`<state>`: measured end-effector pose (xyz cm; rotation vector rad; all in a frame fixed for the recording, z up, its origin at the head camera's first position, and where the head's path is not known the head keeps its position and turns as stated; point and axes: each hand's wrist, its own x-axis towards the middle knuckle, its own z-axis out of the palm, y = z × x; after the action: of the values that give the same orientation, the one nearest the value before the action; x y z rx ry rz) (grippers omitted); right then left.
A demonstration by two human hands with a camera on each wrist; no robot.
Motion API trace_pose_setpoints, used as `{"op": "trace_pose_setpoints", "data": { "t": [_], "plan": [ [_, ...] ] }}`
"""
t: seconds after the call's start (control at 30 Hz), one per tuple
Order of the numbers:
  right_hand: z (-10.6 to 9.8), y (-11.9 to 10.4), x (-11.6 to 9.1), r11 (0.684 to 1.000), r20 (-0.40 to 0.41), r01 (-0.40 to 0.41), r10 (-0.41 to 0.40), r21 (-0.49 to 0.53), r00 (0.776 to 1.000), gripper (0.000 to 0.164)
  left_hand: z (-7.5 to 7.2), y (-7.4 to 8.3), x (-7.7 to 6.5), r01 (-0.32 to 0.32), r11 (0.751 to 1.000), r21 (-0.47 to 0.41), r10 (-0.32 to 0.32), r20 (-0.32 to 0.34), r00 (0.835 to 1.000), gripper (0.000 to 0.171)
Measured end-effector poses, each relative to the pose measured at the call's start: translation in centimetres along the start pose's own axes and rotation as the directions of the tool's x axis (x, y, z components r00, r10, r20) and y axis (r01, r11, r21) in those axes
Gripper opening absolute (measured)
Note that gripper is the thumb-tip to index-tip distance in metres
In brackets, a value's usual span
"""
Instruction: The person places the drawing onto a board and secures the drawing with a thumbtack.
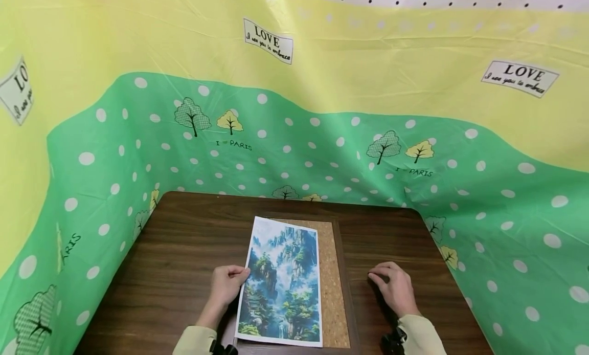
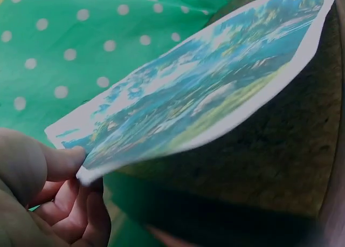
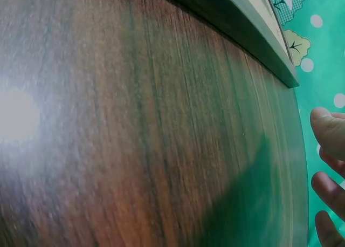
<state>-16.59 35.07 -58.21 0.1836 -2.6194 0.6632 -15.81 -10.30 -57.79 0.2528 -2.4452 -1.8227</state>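
Note:
A landscape print (image 1: 282, 283) on white-bordered paper, with blue mountains, mist and trees, is held over a cork-faced board (image 1: 335, 283). My left hand (image 1: 227, 286) pinches the print's left edge between thumb and fingers. In the left wrist view the print (image 2: 199, 85) curves up off the cork, with the thumb (image 2: 67, 162) on top of its edge. To the right of the board, my right hand (image 1: 393, 286) hovers over the table, its fingers loosely curved and holding nothing. Its fingers (image 3: 330, 190) show at the right wrist view's edge, apart from the board.
The dark wood-grain table (image 1: 184, 242) carries the board, whose raised frame (image 3: 253, 34) is dark. A green and yellow printed curtain (image 1: 317, 155) surrounds the table at the back and on both sides.

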Motion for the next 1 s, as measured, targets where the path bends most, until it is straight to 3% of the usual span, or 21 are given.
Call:
{"op": "trace_pose_setpoints", "data": {
  "t": [0.27,0.5,0.67,0.9,1.0],
  "plan": [
    [0.1,-0.1,-0.3,1.000,0.029,-0.020,0.020,-0.002,0.999,0.013,2.3,0.4,0.6,-0.026,0.994,0.109,0.030,-0.034,0.999,0.012],
    [-0.2,-0.2,-0.3,1.000,0.007,0.010,-0.010,-0.011,1.000,0.013,3.4,0.6,0.7,-0.021,0.955,0.296,0.049,-0.087,0.995,0.015],
    [-0.3,-0.2,-0.1,0.999,-0.022,0.040,-0.040,-0.017,0.999,0.014,4.2,0.8,0.8,-0.044,0.941,0.336,0.080,-0.094,0.992,0.018],
    [0.2,-0.7,0.6,0.997,-0.040,0.083,-0.082,0.006,0.996,0.014,5.0,1.1,1.0,0.013,0.931,0.366,0.031,-0.116,0.993,0.020],
    [0.3,-0.9,1.0,0.994,-0.041,0.107,-0.106,0.024,0.994,0.013,5.2,1.1,1.2,0.010,0.924,0.383,0.041,-0.123,0.992,0.020]
  ]
}}
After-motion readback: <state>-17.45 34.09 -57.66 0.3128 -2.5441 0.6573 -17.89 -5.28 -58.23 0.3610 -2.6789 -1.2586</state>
